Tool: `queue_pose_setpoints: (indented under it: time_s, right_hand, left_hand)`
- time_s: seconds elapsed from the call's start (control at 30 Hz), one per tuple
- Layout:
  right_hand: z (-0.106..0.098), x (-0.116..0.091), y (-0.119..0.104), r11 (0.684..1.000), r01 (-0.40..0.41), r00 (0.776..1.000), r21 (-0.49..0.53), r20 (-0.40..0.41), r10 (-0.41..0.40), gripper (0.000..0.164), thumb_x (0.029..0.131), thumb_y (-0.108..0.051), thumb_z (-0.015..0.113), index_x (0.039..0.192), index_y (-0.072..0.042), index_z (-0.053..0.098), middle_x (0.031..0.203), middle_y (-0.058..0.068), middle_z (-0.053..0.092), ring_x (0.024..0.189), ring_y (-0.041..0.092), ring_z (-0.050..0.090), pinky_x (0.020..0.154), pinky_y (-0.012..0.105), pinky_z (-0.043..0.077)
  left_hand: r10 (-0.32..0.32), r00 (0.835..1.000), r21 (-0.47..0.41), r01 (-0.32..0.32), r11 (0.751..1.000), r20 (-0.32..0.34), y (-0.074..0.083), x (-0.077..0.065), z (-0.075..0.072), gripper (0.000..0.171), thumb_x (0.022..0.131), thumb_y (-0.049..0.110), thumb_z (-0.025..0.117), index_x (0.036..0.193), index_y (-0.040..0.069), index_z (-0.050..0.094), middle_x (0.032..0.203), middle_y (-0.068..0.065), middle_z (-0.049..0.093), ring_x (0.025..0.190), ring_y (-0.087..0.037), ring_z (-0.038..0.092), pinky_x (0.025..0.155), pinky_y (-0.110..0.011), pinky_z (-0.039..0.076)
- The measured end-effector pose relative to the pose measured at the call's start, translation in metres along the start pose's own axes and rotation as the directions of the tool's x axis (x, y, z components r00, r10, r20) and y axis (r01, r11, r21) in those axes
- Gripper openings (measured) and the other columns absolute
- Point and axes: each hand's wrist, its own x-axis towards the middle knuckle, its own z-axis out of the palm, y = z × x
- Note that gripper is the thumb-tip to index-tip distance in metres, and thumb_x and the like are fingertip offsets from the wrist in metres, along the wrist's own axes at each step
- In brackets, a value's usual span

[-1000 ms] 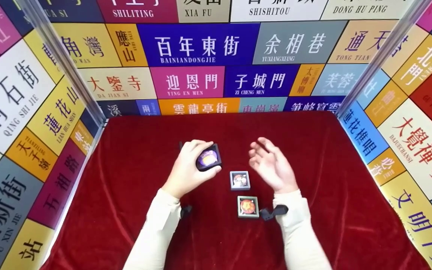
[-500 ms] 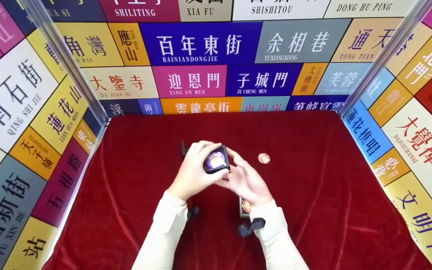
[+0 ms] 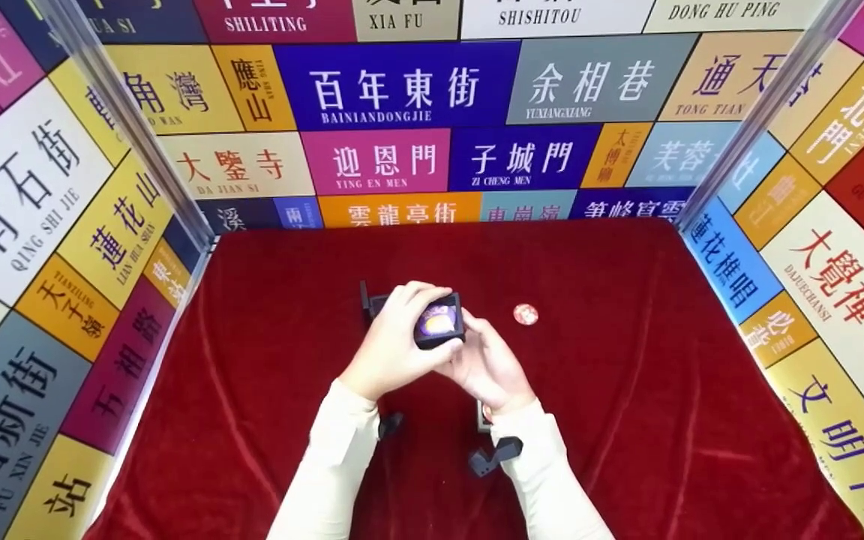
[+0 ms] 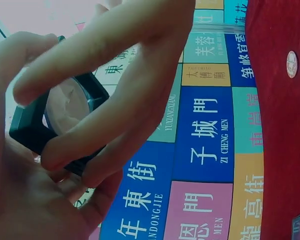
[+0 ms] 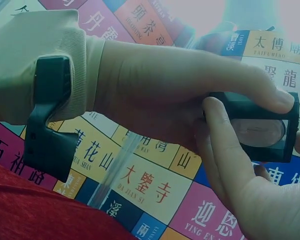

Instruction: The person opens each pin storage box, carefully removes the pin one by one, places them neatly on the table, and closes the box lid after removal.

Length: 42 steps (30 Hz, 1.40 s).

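In the head view my left hand (image 3: 402, 341) grips a small black square box (image 3: 461, 324), which has a round purple badge (image 3: 439, 322) inside. The box is raised and tilted, with the left thumb along its near side. My right hand (image 3: 488, 367) is against the box's right side and underside. In the left wrist view, bent fingers (image 4: 97, 117) of the right hand lie across the box's underside. The right wrist view shows the left thumb on one side of the box and right-hand fingers (image 5: 227, 145) on it, with a pale disc (image 5: 258, 131) inside.
A round red-and-white badge (image 3: 526, 314) lies on the red velvet cloth (image 3: 597, 285). A black piece (image 3: 365, 300) stands behind the left hand. A light-framed box (image 3: 483, 416) is mostly hidden under the right wrist. Sign-printed walls (image 3: 394, 82) enclose the back and sides.
My right hand has moved left from beside the small boxes to the black box, which has shifted slightly right. The red-and-white badge now shows; the white-framed box is covered by the right hand.
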Motion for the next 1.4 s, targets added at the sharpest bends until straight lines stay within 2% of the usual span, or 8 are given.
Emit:
queue_pose_setpoints:
  time_s: [0.23,0.43,0.6,0.73,0.93,1.17,1.3,1.4]
  right_hand:
    - [0.000,-0.001,0.001,0.998,-0.005,1.000,-0.067,0.000,0.005,0.040,0.108,-0.019,0.060,0.145,-0.005,0.064,0.140,0.016,0.066,0.121,0.027,0.066,0.100,0.041,0.056]
    - [-0.004,-0.004,0.003,0.993,0.002,0.999,-0.115,0.048,0.003,0.046,0.103,-0.021,0.065,0.148,-0.010,0.062,0.141,0.013,0.064,0.121,0.027,0.066,0.100,0.043,0.056]
    - [-0.007,-0.005,0.003,0.992,0.009,0.998,-0.125,0.069,-0.001,0.048,0.101,-0.025,0.072,0.146,-0.012,0.063,0.139,0.012,0.066,0.121,0.025,0.066,0.098,0.040,0.056]
    - [-0.011,-0.006,0.005,0.995,0.025,0.995,-0.101,0.102,-0.015,0.047,0.102,-0.025,0.074,0.145,-0.011,0.064,0.136,0.011,0.066,0.119,0.023,0.065,0.096,0.035,0.056]
    - [-0.012,-0.005,0.006,0.995,0.042,0.990,-0.090,0.138,-0.029,0.047,0.102,-0.027,0.075,0.145,-0.011,0.062,0.136,0.011,0.066,0.121,0.023,0.064,0.096,0.032,0.056]
    - [-0.004,-0.006,0.006,0.986,0.032,0.997,-0.162,0.075,-0.020,0.049,0.102,-0.028,0.074,0.148,-0.018,0.063,0.138,0.009,0.067,0.121,0.023,0.066,0.096,0.038,0.057]
    - [-0.003,-0.006,0.008,0.972,0.067,0.993,-0.227,0.110,-0.042,0.052,0.104,-0.025,0.070,0.154,-0.023,0.057,0.146,0.009,0.063,0.126,0.025,0.063,0.101,0.044,0.054]
    - [-0.003,-0.006,0.008,0.966,0.080,0.991,-0.247,0.123,-0.051,0.052,0.105,-0.023,0.069,0.155,-0.024,0.057,0.147,0.008,0.063,0.127,0.024,0.063,0.102,0.045,0.054]
  left_hand:
    - [0.015,1.000,0.088,-0.018,0.996,0.026,0.010,0.001,0.003,0.071,0.087,0.046,0.090,0.144,0.011,0.065,0.131,-0.001,0.059,0.117,-0.014,0.054,0.101,-0.034,0.051]
    - [0.027,0.999,0.099,-0.028,0.995,0.021,0.013,0.000,0.004,0.064,0.083,0.048,0.095,0.131,0.013,0.071,0.124,0.002,0.061,0.113,-0.014,0.054,0.098,-0.034,0.052]
    - [0.059,0.998,0.089,-0.060,0.994,0.017,0.015,0.000,0.005,0.062,0.083,0.049,0.094,0.129,0.013,0.073,0.123,0.003,0.062,0.111,-0.014,0.054,0.095,-0.033,0.052]
    - [0.084,0.996,0.071,-0.085,0.994,0.020,0.016,-0.001,0.007,0.064,0.083,0.051,0.093,0.129,0.013,0.073,0.124,0.004,0.063,0.111,-0.014,0.053,0.094,-0.034,0.051]
    - [0.088,0.996,0.053,-0.089,0.995,0.011,0.017,-0.002,0.007,0.065,0.081,0.050,0.095,0.131,0.015,0.073,0.127,0.006,0.063,0.113,-0.013,0.052,0.094,-0.033,0.051]
    - [0.085,0.996,0.071,-0.083,0.994,-0.028,0.017,0.001,0.005,0.069,0.082,0.054,0.093,0.132,0.012,0.072,0.127,0.004,0.062,0.113,-0.014,0.051,0.098,-0.033,0.049]
    - [0.079,0.995,0.082,-0.074,0.994,-0.058,0.015,0.001,0.004,0.071,0.083,0.058,0.092,0.132,0.011,0.072,0.127,0.002,0.062,0.112,-0.015,0.052,0.098,-0.035,0.048]
    - [0.068,0.995,0.082,-0.062,0.995,-0.072,0.014,0.000,0.005,0.072,0.083,0.059,0.091,0.132,0.010,0.072,0.126,0.001,0.063,0.111,-0.016,0.052,0.097,-0.036,0.048]
